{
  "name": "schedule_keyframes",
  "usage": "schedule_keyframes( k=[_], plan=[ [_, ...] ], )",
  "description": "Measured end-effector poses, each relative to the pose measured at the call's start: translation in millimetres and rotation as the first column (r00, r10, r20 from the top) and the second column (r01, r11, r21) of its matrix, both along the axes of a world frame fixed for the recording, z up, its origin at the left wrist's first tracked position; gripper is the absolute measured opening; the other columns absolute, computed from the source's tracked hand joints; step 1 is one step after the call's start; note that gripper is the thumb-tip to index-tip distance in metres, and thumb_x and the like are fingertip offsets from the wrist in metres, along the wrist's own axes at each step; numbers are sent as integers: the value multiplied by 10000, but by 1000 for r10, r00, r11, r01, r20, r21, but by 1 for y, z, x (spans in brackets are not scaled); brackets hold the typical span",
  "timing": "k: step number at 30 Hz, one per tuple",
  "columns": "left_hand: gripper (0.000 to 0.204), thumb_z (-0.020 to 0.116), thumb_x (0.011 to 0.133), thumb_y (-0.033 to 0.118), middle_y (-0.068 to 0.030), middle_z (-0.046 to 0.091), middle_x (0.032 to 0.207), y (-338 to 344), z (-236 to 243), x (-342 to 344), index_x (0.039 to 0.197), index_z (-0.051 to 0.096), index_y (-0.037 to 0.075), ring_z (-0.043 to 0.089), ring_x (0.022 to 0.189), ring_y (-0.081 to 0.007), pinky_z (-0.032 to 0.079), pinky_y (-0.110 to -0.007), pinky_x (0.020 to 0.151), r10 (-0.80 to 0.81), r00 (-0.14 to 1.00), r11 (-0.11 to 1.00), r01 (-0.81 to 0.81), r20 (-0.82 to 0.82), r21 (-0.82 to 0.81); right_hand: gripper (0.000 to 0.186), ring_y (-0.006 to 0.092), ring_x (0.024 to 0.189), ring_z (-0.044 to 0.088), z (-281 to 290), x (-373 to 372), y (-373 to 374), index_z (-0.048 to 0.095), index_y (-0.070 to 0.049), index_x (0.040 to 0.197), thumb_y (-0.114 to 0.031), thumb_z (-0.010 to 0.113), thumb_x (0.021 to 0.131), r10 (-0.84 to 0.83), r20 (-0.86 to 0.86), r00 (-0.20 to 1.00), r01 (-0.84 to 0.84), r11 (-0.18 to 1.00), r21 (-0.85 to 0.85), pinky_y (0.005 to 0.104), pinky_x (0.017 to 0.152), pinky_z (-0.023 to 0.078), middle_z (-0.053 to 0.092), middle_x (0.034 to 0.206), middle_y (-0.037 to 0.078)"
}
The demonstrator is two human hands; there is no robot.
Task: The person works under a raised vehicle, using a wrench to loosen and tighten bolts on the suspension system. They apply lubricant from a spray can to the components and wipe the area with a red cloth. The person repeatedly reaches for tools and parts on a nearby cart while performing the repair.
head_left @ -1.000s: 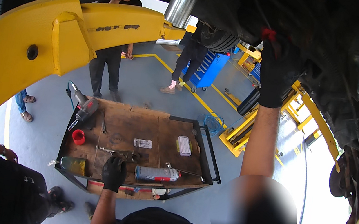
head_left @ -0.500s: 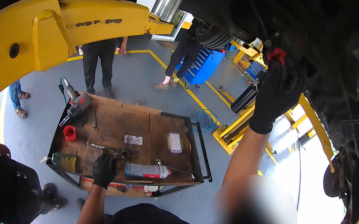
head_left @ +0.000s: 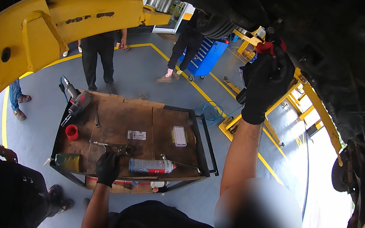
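Note:
My right hand (head_left: 267, 86), in a black glove, is raised at the right beneath the dark vehicle underside (head_left: 328, 55). Its fingers are closed around a small red thing (head_left: 265, 48) of unclear kind, held up against the underside. Lower down, my gloved left hand (head_left: 108, 169) hangs over the near edge of a cart (head_left: 114, 105) topped with cardboard. Its fingers look curled, and whatever they hold is hidden. Just beyond them lies a metal hand tool (head_left: 118, 147). A spray can (head_left: 152, 167) rests on its side to the right of this hand, and a bottle (head_left: 68, 161) lies to its left.
On the cart are an impact wrench (head_left: 77, 104), a spanner (head_left: 97, 119), a red cup (head_left: 71, 132) and a small clear-lidded box (head_left: 180, 136). A yellow lift arm (head_left: 103, 16) crosses the upper left. People stand around; a blue tool cabinet (head_left: 208, 55) is farther off.
My right hand has shifted left and turned a little, with the red thing still in its fingers. The view has tilted slightly. My left hand stays by the cart's near edge.

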State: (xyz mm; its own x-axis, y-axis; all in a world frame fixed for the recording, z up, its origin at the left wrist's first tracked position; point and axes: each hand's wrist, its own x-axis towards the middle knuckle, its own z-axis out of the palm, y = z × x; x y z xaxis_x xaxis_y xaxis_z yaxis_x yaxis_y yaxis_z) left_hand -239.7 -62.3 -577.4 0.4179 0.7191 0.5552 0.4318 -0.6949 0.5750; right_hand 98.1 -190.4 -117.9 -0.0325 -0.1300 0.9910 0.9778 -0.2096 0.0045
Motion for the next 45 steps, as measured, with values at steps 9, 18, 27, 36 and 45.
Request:
schedule_keyframes(
  k=[9, 18, 27, 36, 45],
  plan=[
    [117, 685, 944, 180, -164, 708, 981, 0, -4, 0, 981, 713, 73, 690, 937, -415, 561, -523, 821, 35, 998, 998, -37, -52, -41, 341, 328, 1092, 731, 32, 5, 32, 741, -90, 1285, -171, 790, 957, -80, 92, 993, 80, 997, 1, 427, 938, 594, 731, 1191, 156],
    [156, 671, 968, 221, -177, 709, 991, 8, -16, 2, 986, 724, 75, 700, 941, -411, 563, -525, 813, 48, 991, 999, -50, -126, -19, 437, 394, 1263, 614, 17, -11, 49, 691, -39, 1370, -191, 751, 964, -36, 90, 995, 27, 994, 102, 496, 1010, 543, 547, 1391, 230],
    [230, 634, 1056, 222, -162, 744, 1122, 0, 5, 19, 1177, 752, 66, 726, 1029, -323, 581, -471, 887, -133, 941, 961, 199, 313, -190, 450, 246, 1042, 721, -189, -76, 32, 629, -16, 1403, -21, 685, 957, 540, -657, 527, -796, 584, -159, 366, 939, 564, 737, 1170, 150],
    [447, 411, 1194, 377, -96, 694, 1324, -37, 79, 102, 1475, 568, 67, 681, 1198, -217, 562, -411, 1040, -207, 606, 367, 776, 768, -514, 419, 430, 1136, 683, -336, -126, -19, 590, 16, 1347, -138, 720, 980, 550, -613, 567, -799, 549, -247, 486, 971, 553, 670, 1249, 252],
    [392, 510, 1144, 308, -77, 699, 1346, -9, 242, 172, 1416, 616, 46, 676, 1261, -223, 543, -400, 1098, -262, 580, 412, 790, 771, -454, 562, 415, 1282, 636, -396, -67, -141, 538, 7, 1480, -93, 739, 965, 210, -815, 540, -626, 747, -222, 485, 1086, 523, 619, 1424, 243]
  ],
)
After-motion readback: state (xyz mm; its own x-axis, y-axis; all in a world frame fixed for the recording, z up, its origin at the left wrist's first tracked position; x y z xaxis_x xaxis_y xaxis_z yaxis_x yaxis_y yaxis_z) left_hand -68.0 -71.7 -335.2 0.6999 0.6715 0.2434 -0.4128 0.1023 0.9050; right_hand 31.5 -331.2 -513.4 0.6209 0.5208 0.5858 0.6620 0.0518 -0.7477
